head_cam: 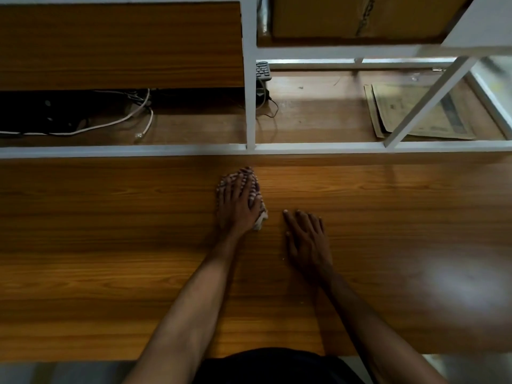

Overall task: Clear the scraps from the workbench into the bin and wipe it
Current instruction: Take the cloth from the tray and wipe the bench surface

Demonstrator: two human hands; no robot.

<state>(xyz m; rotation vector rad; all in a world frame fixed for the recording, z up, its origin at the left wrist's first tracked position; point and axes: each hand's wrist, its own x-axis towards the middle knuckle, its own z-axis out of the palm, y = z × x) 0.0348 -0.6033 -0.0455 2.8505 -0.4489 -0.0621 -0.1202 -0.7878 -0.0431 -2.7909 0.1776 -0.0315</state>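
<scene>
My left hand lies flat on a crumpled striped cloth, pressing it onto the wooden workbench top near its far edge, at the middle. The cloth's edges show around my fingers and at the right of my palm. Beside it, slightly nearer to me, my right hand rests palm down on the bare wood with fingers spread and nothing in it. A few tiny pale crumbs lie by my right wrist. No bin is in view.
A white metal frame runs along the bench's far edge with an upright post. Behind it a lower shelf holds white cables, a dark keypad device and a stack of brown papers. A cardboard box sits above.
</scene>
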